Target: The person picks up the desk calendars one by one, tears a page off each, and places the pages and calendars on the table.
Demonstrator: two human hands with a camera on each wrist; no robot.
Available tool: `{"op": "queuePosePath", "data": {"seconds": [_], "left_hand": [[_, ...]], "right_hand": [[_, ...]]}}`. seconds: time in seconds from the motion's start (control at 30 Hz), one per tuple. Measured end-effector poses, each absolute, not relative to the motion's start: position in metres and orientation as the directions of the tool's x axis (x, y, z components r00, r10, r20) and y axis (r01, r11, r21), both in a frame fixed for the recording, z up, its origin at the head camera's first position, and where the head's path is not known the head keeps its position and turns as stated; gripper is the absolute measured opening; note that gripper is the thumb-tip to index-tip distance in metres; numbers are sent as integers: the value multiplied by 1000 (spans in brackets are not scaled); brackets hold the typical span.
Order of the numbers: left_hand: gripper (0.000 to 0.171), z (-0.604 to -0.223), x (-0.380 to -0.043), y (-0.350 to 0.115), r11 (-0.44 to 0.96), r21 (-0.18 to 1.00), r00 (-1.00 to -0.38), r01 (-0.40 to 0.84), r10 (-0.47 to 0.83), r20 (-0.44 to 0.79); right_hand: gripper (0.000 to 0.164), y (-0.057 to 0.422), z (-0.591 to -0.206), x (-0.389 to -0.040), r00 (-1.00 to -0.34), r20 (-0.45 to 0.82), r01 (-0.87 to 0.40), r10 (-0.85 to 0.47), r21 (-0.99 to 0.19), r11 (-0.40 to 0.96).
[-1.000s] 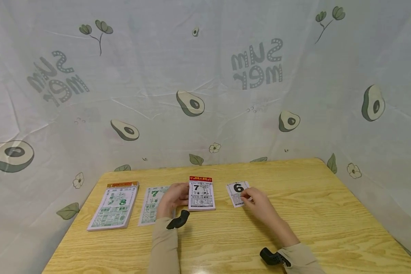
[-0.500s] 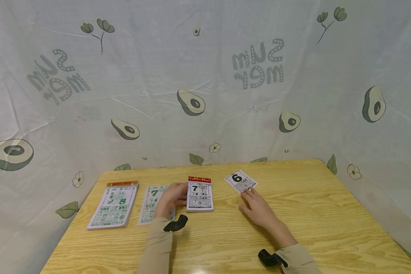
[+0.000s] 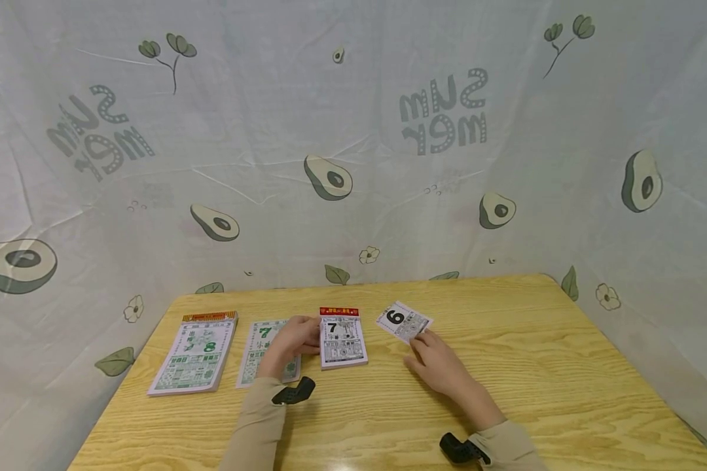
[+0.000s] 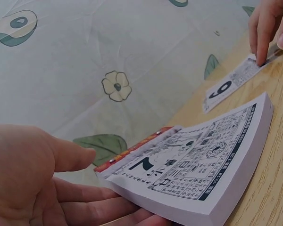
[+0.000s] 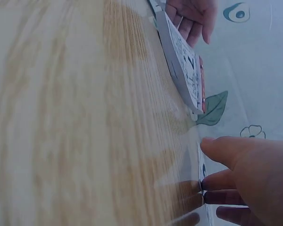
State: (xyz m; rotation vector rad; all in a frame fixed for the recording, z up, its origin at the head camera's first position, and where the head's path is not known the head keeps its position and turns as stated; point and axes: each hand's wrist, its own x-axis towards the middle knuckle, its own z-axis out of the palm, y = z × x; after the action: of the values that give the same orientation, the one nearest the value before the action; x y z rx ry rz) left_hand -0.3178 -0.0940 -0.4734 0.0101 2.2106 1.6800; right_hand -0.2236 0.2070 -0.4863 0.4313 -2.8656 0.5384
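Observation:
My left hand (image 3: 294, 340) is at the left side of a small tear-off calendar (image 3: 344, 343) with a red header and a black 7. In the left wrist view its fingers lie along the pad's lower edge, and the thumb (image 4: 75, 157) stands apart from the pages. My right hand (image 3: 442, 369) rests its fingertips on the near right corner of a loose calendar sheet (image 3: 402, 322) marked with a black 6. That sheet lies turned on the table, right of the small calendar. The right thumb (image 5: 217, 148) is off the paper.
A larger sheet with a green 7 (image 3: 254, 360) lies partly under my left hand and forearm. At far left sits a thick tear-off calendar (image 3: 194, 360) with a green 8. A patterned cloth (image 3: 353, 216) hangs behind the wooden table (image 3: 507, 340).
My right hand has gone from pinching the 6 sheet to touching it with extended fingers. The sheet has turned counterclockwise and shifted slightly left. The small calendar has slid slightly nearer and left.

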Motion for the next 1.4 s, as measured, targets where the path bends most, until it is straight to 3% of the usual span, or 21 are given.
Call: {"op": "queuePosePath", "data": {"seconds": [0.43,0.8,1.4], "left_hand": [[50,-474,-318,-99,265,937,-929,-228,229,-291],[46,-474,-319,-101,251,941,-942,-229,185,-278],[49,-470,-319,-115,227,941,-937,-251,189,-295]], "right_hand": [[44,192,-488,-220,-930,221,-341,-293,-224,913],[43,179,-481,-213,-920,185,-387,-347,-278,879],[45,167,-482,-209,-860,173,-510,-480,-266,818]]}}
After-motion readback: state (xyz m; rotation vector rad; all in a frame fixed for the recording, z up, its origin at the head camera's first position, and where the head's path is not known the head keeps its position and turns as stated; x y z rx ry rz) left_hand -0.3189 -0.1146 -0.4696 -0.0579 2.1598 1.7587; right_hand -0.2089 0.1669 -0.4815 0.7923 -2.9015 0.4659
